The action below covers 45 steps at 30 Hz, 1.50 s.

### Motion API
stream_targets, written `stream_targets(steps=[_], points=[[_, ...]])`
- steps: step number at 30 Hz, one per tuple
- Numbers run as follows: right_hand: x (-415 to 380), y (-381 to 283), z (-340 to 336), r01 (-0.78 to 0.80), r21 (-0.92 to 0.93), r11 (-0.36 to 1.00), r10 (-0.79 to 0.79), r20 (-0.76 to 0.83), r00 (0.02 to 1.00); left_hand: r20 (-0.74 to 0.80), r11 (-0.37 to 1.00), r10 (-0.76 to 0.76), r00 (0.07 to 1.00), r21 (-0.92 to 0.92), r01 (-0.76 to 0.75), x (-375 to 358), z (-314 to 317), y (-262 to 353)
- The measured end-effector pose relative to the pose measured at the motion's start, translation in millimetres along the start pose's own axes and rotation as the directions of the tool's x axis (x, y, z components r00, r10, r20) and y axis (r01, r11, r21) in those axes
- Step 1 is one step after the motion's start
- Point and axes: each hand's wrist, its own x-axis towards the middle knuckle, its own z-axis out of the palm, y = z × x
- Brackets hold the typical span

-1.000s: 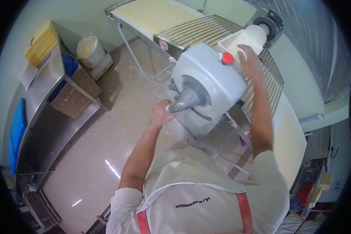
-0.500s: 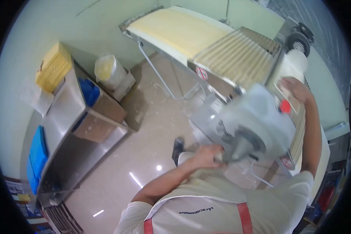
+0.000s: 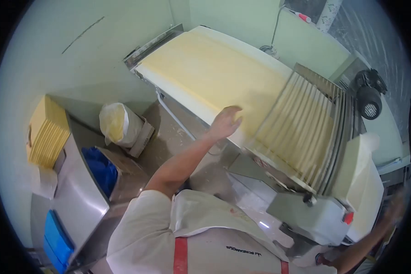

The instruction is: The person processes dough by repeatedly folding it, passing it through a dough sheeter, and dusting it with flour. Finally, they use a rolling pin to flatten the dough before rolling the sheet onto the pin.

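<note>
My left hand is open, fingers and thumb apart, over the near edge of a wide pale-yellow dough sheet. The sheet lies along the white belt of a dough sheeter and runs under its barred guard. Far to the right, my right hand is smeared by motion beside the machine's other belt. Between my arms sits the sheeter's grey housing, with a red button at its corner.
On the left, a steel table carries a stack of yellow slabs and a folded blue item. Near the wall stands a white bag. A cardboard box holds blue plastic. A black motor sits beyond the guard.
My left hand has left the handle on the machine's housing and reached forward to the dough sheet. My right hand has moved from the far belt toward the right edge. The view has shifted.
</note>
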Motion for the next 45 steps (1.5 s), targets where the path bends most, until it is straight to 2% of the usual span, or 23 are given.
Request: stream_targets(steps=[4, 9, 11, 13, 15, 17, 20, 24, 27, 28, 30, 32, 33, 34, 35, 36, 37, 38, 39, 41, 43, 44, 45], points=[[-65.0, -92.4, 84.6, -0.087, -0.424, 0.902, -0.092, -0.385, 0.918, 0.311, 0.935, 0.126, 0.942, 0.280, -0.217, 75.1, -1.7, -95.0], [-137.5, -105.3, 288.9, -0.251, -0.635, 0.730, -0.136, -0.495, 0.858, 0.447, 0.840, 0.134, 0.884, 0.422, -0.341, 137.1, -46.4, -180.7], [-190.6, -89.0, 428.7, -0.284, -0.707, 0.648, -0.012, -0.383, 0.924, 0.464, 0.820, 0.144, 0.874, 0.439, -0.368, 165.1, -70.0, -217.5], [-248.5, -86.1, 590.1, -0.096, -0.783, 0.614, 0.167, 0.010, 0.986, 0.397, 0.802, 0.181, 0.900, 0.471, -0.368, 194.9, -91.7, -258.9], [-282.2, -105.9, 673.5, 0.122, -0.786, 0.606, 0.256, 0.338, 0.906, 0.397, 0.760, 0.185, 0.899, 0.522, -0.387, 223.0, -118.1, -296.2], [-253.2, -128.3, 645.9, 0.139, -0.889, 0.437, 0.224, 0.257, 0.940, 0.393, 0.735, 0.180, 0.902, 0.555, -0.389, 248.7, -144.0, -334.1], [-207.9, -162.7, 568.2, -0.118, -0.993, -0.012, 0.305, -0.116, 0.945, 0.423, 0.747, 0.107, 0.900, 0.563, -0.353, 287.3, -184.1, -372.0], [-241.6, -138.6, 558.2, -0.225, -0.767, -0.600, 0.481, -0.571, 0.665, 0.490, 0.761, 0.102, 0.866, 0.522, -0.385, 325.1, -215.4, -411.2], [-304.6, -54.2, 674.8, 0.215, -0.876, -0.432, 0.534, -0.056, 0.843, 0.534, 0.750, 0.197, 0.822, 0.458, -0.477, 363.1, -232.3, -433.4], [-312.8, -57.8, 709.4, 0.101, -0.992, -0.078, 0.528, 0.045, 0.848, 0.552, 0.722, 0.218, 0.805, 0.464, -0.514, 374.0, -235.2, -438.4], [-329.2, -85.8, 757.9, -0.132, -0.797, 0.589, 0.439, 0.179, 0.880, 0.551, 0.654, 0.263, 0.792, 0.502, -0.566, 394.7, -232.0, -458.0], [-247.8, -218.6, 789.6, -0.408, -0.603, 0.686, 0.571, 0.098, 0.815, 0.511, 0.568, 0.320, 0.798, 0.570, -0.593, 411.2, -222.3, -482.7], [-240.9, -194.9, 731.7, -0.593, -0.247, 0.766, 0.594, -0.078, 0.800, 0.438, 0.638, 0.275, 0.856, 0.583, -0.503, 412.6, -211.3, -489.2], [-221.4, -185.5, 684.2, -0.579, -0.132, 0.805, 0.518, -0.322, 0.793, 0.347, 0.700, 0.230, 0.909, 0.591, -0.402, 418.7, -197.6, -494.4], [-204.2, -188.1, 652.6, -0.528, -0.185, 0.829, 0.357, -0.552, 0.754, 0.252, 0.755, 0.175, 0.952, 0.586, -0.294, 423.7, -186.1, -494.4], [-196.6, -189.0, 652.3, -0.508, -0.270, 0.818, 0.199, -0.695, 0.691, 0.160, 0.965, 0.077, 0.984, 0.234, -0.113, 422.5, -177.0, -482.7], [-203.4, -174.9, 669.4, -0.512, -0.358, 0.781, 0.146, -0.693, 0.706, 0.129, 0.982, -0.052, 0.990, -0.172, 0.074, 419.0, -165.4, -468.7], [-216.3, -167.3, 711.1, -0.503, -0.423, 0.753, 0.196, -0.586, 0.786, 0.166, 0.804, -0.180, 0.970, -0.542, 0.242, 414.8, -157.0, -452.6], [-235.8, -163.4, 763.7, -0.492, -0.433, 0.756, 0.354, -0.361, 0.863, 0.280, 0.677, -0.281, 0.918, -0.620, 0.396, 401.9, -154.3, -441.2], [-282.6, -189.4, 857.8, -0.549, -0.277, 0.789, 0.607, 0.205, 0.768, 0.527, 0.363, -0.398, 0.751, -0.661, 0.657, 370.3, -163.5, -416.4], [-318.4, -240.7, 888.6, -0.739, -0.119, 0.663, 0.705, 0.434, 0.562, 0.805, 0.445, -0.261, 0.532, -0.389, 0.807, 316.4, -195.1, -385.4], [-326.0, -261.2, 880.0, -0.831, -0.095, 0.548, 0.793, 0.373, 0.481, 0.881, 0.570, -0.274, 0.386, -0.175, 0.803, 290.7, -215.5, -368.4], [-338.3, -274.0, 873.9, -0.902, -0.053, 0.428, 0.865, 0.314, 0.392, 0.883, 0.655, -0.255, 0.394, -0.142, 0.742, 252.4, -217.3, -379.6]])
